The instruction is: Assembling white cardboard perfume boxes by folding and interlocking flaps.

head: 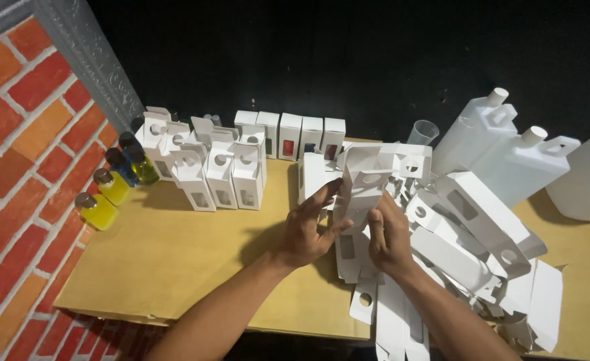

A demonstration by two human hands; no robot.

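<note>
- Brick-pattern wall [21, 167] along the left edge; four small glass bottles line up against it at 9 o'clock: two yellow ones [104, 198], a blue one [121, 167] and a greenish one [141, 166], caps on, probably parked there out of the work area.
- Cardboard sheet [175, 261] covers the work surface, brown and matte.
- At 11 o'clock, assembled white window boxes [218, 175] stand upright in a tight group with top flaps open, so they look ready to load from above.
- Behind them at 12, closed white boxes [293, 136] sit in a row against the dark backdrop; coloured contents show through the windows.
- Left hand [308, 230] at centre, fingers spread and curled, thumb and fingertips pinching the left edge of a flat white carton blank [362, 184].
- Right hand [388, 237] just beside it, half closed, gripping the blank's lower right edge. The blank is held upright between both hands above the sheet, hang-hole tab up; the grip suggests squaring it into shape.
- From 3 to 5 o'clock, a loose pile of unfolded blanks [469, 247], within right-hand reach.
- At 1 o'clock, a clear measuring cup [424, 132]; at 2, white plastic jugs [502, 147], capped, leaning together.
</note>
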